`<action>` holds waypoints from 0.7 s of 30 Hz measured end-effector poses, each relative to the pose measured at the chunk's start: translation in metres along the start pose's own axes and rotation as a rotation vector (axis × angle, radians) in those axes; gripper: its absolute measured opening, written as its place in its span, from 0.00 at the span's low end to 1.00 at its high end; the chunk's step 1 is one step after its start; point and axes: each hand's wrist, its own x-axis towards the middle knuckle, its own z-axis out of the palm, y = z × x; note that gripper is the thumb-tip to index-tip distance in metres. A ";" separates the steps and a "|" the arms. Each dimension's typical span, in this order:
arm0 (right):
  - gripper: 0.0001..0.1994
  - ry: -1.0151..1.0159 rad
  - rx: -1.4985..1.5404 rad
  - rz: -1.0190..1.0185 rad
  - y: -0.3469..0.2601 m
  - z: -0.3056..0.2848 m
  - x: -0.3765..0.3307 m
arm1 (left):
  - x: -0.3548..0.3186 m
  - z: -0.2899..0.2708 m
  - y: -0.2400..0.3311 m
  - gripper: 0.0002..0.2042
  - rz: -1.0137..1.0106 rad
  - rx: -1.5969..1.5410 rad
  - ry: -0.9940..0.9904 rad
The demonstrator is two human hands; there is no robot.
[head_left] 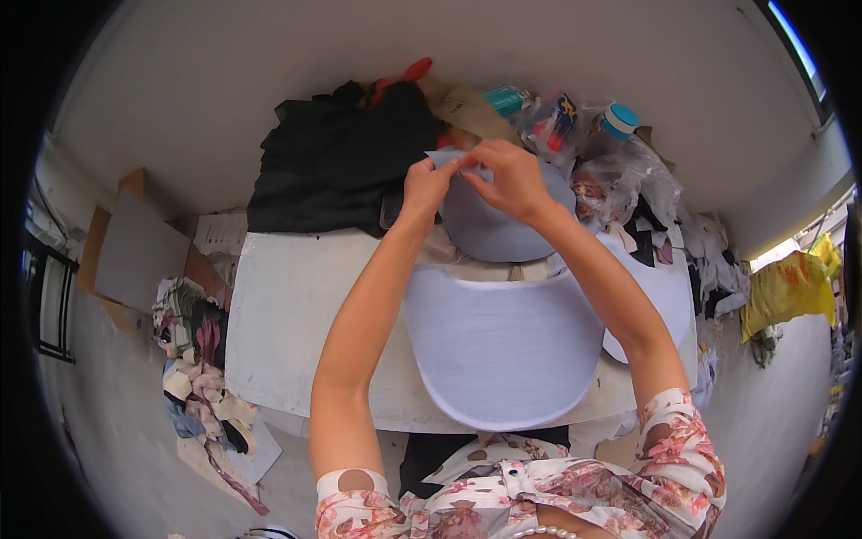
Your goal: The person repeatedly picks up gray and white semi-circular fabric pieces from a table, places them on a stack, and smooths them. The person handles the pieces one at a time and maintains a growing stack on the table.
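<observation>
Both my hands are raised over the far part of the table, at the upper corner of a curved grey-blue fabric piece point(503, 232). My left hand point(426, 187) pinches that corner between thumb and fingers. Close beside it, my right hand point(508, 178) has its fingers bent and drawn together on the same edge. The fingertips meet there, and what exactly lies between them is too small to make out. Nearer to me, a pale lavender piece point(505, 355) with a scooped upper edge lies flat. A similar pale piece point(663, 301) shows partly behind my right forearm.
Folded black cloth point(337, 166) is heaped at the table's point(296, 314) far left. Clear plastic bags point(633, 180), a blue-capped container point(620, 121) and a teal box point(505, 101) crowd the back right. Fabric scraps point(202, 359) and cardboard point(144, 247) stand left; a yellow bag point(790, 292) hangs right.
</observation>
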 end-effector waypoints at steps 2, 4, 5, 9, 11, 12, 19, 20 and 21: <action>0.19 0.081 0.246 -0.021 0.009 -0.012 0.004 | -0.008 0.005 0.005 0.16 0.324 0.137 0.013; 0.20 -0.193 0.516 0.143 0.023 -0.024 0.005 | -0.033 0.005 0.025 0.12 0.544 0.314 0.028; 0.21 -0.331 0.650 0.222 0.029 -0.031 0.003 | -0.040 0.006 0.030 0.12 0.598 0.320 0.023; 0.18 -0.512 0.107 0.107 0.045 -0.069 -0.014 | -0.067 -0.010 0.049 0.12 0.706 0.332 0.081; 0.14 -0.386 0.015 0.054 0.066 -0.083 -0.039 | -0.074 -0.016 0.053 0.12 0.702 0.266 0.091; 0.14 -0.319 -0.027 0.032 0.074 -0.090 -0.051 | -0.077 -0.019 0.054 0.13 0.699 0.220 0.090; 0.10 -0.050 0.683 0.418 0.059 -0.140 -0.091 | -0.099 -0.046 0.059 0.15 0.662 -0.009 0.132; 0.11 0.050 0.737 0.418 0.050 -0.143 -0.093 | -0.102 -0.049 0.060 0.16 0.638 -0.035 0.142; 0.13 0.149 0.790 0.423 0.038 -0.145 -0.096 | -0.107 -0.048 0.064 0.16 0.625 -0.064 0.134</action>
